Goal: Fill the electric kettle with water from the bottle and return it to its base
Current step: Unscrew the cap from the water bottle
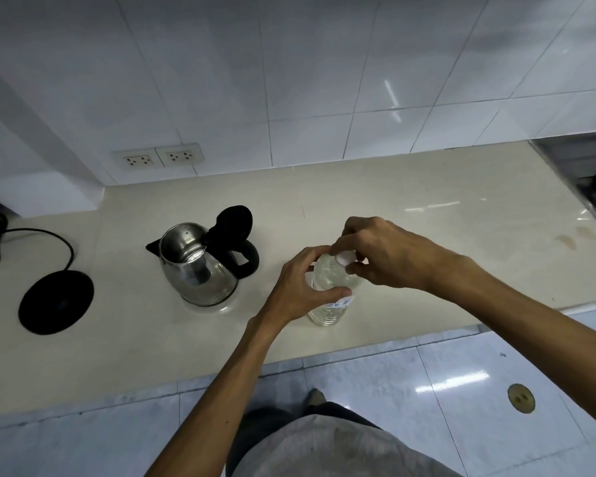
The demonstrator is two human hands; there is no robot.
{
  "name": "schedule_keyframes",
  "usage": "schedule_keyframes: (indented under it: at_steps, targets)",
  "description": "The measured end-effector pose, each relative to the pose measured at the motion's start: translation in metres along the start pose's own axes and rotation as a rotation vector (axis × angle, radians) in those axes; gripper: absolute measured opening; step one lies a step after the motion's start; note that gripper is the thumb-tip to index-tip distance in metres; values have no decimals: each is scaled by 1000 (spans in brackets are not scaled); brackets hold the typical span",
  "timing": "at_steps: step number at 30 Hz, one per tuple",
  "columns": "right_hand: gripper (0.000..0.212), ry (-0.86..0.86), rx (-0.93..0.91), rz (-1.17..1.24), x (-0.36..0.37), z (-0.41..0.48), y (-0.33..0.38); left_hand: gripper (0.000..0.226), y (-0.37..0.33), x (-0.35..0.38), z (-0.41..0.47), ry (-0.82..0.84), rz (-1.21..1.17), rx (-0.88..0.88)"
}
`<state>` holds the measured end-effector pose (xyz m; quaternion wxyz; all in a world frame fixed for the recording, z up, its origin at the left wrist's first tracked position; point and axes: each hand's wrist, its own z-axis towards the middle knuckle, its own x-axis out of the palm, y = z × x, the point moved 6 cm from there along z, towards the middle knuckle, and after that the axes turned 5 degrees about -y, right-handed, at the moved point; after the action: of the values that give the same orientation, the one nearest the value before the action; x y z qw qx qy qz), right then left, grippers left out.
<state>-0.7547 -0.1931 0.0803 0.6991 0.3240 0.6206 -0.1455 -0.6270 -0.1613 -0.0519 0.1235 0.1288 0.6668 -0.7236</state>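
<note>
With the steel electric kettle [200, 266] lid-open on the beige surface, off its round black base [56, 302] toward the left edge, nothing is poured: left hand [301, 289] clasps the clear plastic bottle [331, 294], right hand [382, 254] pinches its white cap [344, 258].

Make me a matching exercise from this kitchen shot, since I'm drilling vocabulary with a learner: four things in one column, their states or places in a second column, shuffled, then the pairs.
Things:
1. kettle
2. kettle base
3. bottle
4. bottle cap

States:
A. held around its body by the left hand
B. lies bare on the counter, at far left
C. pinched by fingertips of the right hand
D. stands off its base, lid flipped open

Pairs: 1-D, 2-B, 3-A, 4-C
</note>
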Motion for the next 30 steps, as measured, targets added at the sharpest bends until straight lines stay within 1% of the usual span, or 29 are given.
schedule_keyframes:
  at_steps: [2,4,5,8,11,13,17,20,22,26,30]
  targets:
    - [39,10,-48,54,-2,-1,2,70,0,-1,1,1,4,-5]
    - [40,-36,-72,74,-6,-4,1,71,0,-2,1,-1,1,-4]
    - [39,-77,-54,84,-9,-7,-3,73,-1,-2,1,1,0,-2]
    - [41,-230,73,126,-10,-23,-23,76,-1,-2,-1,-4,0,5]
    - [37,-286,229,128,14,-47,-50,78,0,-2,-1,-17,2,6]
    - [34,-252,317,150,50,-61,-68,77,0,-2,-1,-22,12,18]
    - [35,-142,492,262,149,-83,-87,79,-1,1,-4,-16,17,27]
    - [37,-27,628,338,216,-93,-86,83,-1,1,-5,-15,7,19]
    - [38,-2,680,382,251,-96,-80,84,1,2,-6,-28,-1,11]
    - [30,-32,758,415,292,-99,-66,82,4,5,-11,-62,-15,-1]
    - [27,-53,804,439,305,-94,-65,81,5,6,-12,-68,-26,-27]
